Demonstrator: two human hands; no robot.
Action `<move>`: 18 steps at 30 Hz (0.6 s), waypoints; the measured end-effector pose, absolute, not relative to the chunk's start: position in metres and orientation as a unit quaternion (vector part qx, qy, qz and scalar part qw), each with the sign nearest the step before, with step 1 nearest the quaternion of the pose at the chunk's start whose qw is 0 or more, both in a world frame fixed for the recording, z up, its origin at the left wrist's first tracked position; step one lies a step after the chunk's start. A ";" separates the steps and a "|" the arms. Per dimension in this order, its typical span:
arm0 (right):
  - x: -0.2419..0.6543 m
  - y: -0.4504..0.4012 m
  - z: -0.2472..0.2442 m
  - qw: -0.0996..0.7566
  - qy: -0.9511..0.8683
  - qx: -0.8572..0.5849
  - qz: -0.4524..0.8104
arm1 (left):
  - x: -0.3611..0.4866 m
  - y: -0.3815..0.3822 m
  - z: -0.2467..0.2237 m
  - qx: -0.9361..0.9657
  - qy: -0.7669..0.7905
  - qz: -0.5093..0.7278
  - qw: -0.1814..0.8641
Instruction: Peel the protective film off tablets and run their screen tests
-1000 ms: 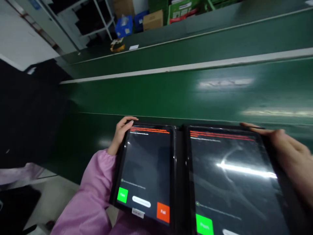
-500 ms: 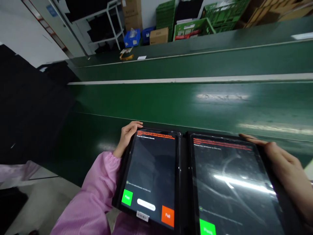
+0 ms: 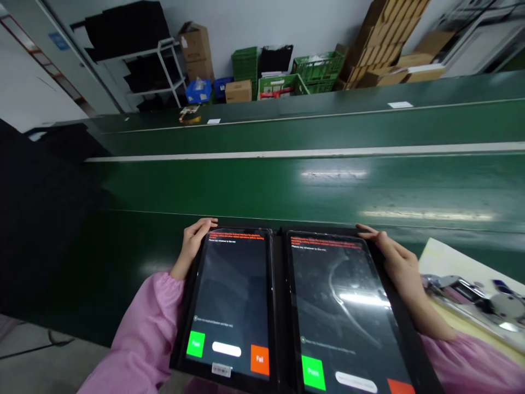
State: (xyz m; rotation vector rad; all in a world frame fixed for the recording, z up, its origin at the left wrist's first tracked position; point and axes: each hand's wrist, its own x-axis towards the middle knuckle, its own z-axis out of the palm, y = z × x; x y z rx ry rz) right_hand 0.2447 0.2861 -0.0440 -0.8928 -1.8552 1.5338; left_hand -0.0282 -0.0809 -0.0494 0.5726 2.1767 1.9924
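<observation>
Two tablets lie side by side in a black tray (image 3: 281, 306) at the near edge of the green bench. The left tablet (image 3: 233, 290) shows red and white text, a green Pass button and an orange Fail button; a barcode label sits at its bottom. A similar screen lights the right tablet (image 3: 340, 328), with a lamp reflected across it. My left hand (image 3: 195, 244) is closed around the tray's upper left corner, fingertips over the far edge. Gripping the upper right corner is my right hand (image 3: 396, 265), its fingers along the edge. Both undersides of the grip are hidden.
Right of my right arm, small electronic parts (image 3: 471, 293) lie on a pale yellow board (image 3: 438, 254). A long green bench (image 3: 229, 186) with a white rail (image 3: 197, 156) runs across. Behind stand green crates (image 3: 318, 68), cardboard boxes (image 3: 238, 91) and a shelf with black items.
My view has swung to the right and up, so the tray and both hands appear further left. The yellow board with parts has come into view. Both hands keep their grip.
</observation>
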 end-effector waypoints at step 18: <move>0.319 0.237 0.005 0.315 -0.881 -0.184 0.302 | 0.080 -0.163 -0.031 0.112 0.710 0.678 0.152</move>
